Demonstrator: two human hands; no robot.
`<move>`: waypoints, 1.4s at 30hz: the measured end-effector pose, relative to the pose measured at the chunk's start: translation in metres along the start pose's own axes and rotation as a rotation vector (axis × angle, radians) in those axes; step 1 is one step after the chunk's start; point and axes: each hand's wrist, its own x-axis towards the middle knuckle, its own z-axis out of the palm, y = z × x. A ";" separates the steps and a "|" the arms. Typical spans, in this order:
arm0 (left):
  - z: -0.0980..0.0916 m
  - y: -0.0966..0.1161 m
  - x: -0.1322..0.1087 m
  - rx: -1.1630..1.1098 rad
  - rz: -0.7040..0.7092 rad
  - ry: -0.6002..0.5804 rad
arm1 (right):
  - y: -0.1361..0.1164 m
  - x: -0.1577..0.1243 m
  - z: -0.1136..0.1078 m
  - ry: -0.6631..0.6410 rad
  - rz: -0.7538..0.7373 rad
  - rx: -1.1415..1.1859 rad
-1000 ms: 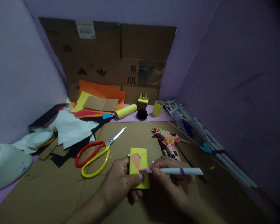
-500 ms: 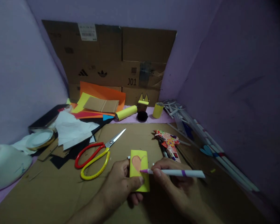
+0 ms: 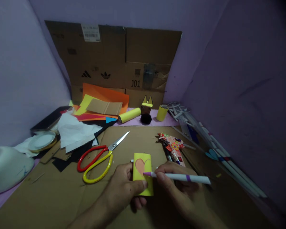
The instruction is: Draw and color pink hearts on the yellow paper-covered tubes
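In the head view, a yellow paper piece stands upright in my left hand, thumb across its front and fingers behind. On its face is a heart drawing, its left part coloured orange-pink and its right side only outlined. My right hand grips a white marker with a purple band. The marker's purple tip touches or nearly touches the paper beside the coloured part. Scissors with one red and one yellow handle lie open to the left of my hands.
A flower-patterned glue gun lies beyond my right hand. Yellow rolls, a small eared box and coloured sheets are at the back. White tissue and a bowl occupy the left; several markers line the right.
The marker tip has shifted very slightly up along the heart drawing. The whole view has moved a little; both hands keep their hold.
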 end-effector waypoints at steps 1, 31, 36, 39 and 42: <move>0.000 0.000 0.000 0.004 -0.002 -0.002 | 0.000 0.000 0.000 -0.001 -0.006 0.011; -0.004 -0.004 0.000 -0.030 -0.024 -0.021 | -0.003 0.004 -0.005 0.236 0.106 0.048; -0.004 -0.002 -0.001 -0.029 -0.013 -0.053 | -0.004 0.004 -0.003 0.165 0.026 0.015; -0.003 -0.001 -0.001 -0.009 -0.026 -0.050 | -0.002 0.005 -0.004 0.086 -0.033 -0.015; -0.002 0.000 -0.002 0.007 -0.028 -0.043 | 0.000 0.005 -0.005 0.051 -0.073 -0.021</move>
